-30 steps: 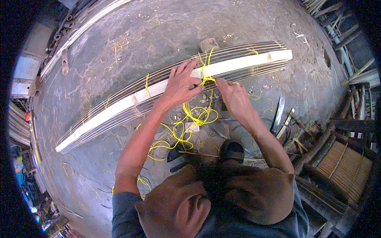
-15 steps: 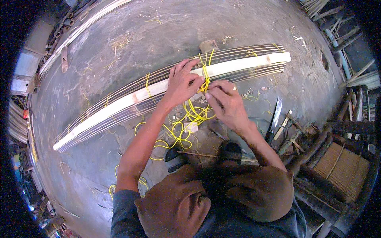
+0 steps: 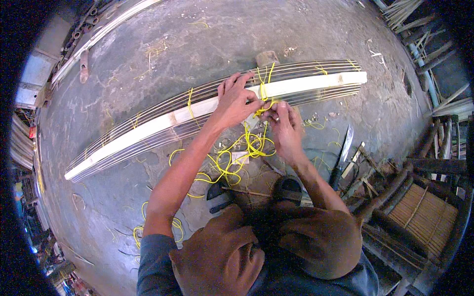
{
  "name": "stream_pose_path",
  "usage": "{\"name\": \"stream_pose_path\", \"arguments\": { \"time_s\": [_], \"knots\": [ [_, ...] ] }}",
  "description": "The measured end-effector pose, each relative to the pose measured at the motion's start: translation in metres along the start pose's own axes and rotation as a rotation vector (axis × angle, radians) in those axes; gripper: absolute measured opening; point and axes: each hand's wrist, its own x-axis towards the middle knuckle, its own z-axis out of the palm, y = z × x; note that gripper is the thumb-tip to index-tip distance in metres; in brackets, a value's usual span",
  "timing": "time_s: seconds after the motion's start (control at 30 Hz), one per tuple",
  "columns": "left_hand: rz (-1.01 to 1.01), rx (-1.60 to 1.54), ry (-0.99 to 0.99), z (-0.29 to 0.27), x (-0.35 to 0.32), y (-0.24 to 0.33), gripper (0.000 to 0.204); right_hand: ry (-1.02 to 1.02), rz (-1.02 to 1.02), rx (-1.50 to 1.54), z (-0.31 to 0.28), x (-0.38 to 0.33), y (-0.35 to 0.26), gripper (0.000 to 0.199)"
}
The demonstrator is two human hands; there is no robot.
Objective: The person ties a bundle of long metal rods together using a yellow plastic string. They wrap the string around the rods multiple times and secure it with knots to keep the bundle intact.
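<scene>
Yellow cord [image 3: 263, 92] looped around a pale slat [image 3: 306, 85] and thin rods [image 3: 296, 67].
The right hand [image 3: 286, 129] pinches cord between its fingers; the left hand [image 3: 236, 102] lies across the slat, its grip unclear.

My hands: two, left [image 3: 238, 101] and right [image 3: 286, 129]. Long, pale, flat wooden strip [image 3: 148, 127]: one. Thin brown rods [image 3: 296, 69]: more than six, too fine for me to tally exactly. Bright yellow cord ties [image 3: 189, 102]: at least four. Dark sandals [image 3: 219, 198]: two. Silver-bladed, black-handled knife [image 3: 345, 150]: one. Squarish brown block [image 3: 267, 58]: one. Brown slatted panel [image 3: 424, 217]: one.
</scene>
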Motion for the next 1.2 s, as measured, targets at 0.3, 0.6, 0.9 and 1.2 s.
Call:
{"name": "stream_pose_path", "arguments": {
  "time_s": [0.3, 0.6, 0.9, 1.2],
  "knots": [
    [-0.050, -0.070, 0.030, -0.002, -0.001, -0.002, 0.021, -0.067, -0.549, -0.903, 0.018, 0.016, -0.030, 0.019],
    [-0.038, -0.126, 0.097, 0.005, -0.002, -0.005, 0.016, -0.156, -0.606, -1.037, 0.010, 0.030, -0.028, 0.020],
    [-0.009, -0.136, 0.139, 0.004, -0.004, -0.003, 0.014, -0.244, -0.649, -1.131, 0.003, 0.031, -0.029, 0.016],
    [0.067, 0.001, 0.212, 0.006, -0.005, 0.000, 0.016, -0.378, -0.244, -0.965, -0.010, 0.048, -0.024, 0.021]
  ]
}}
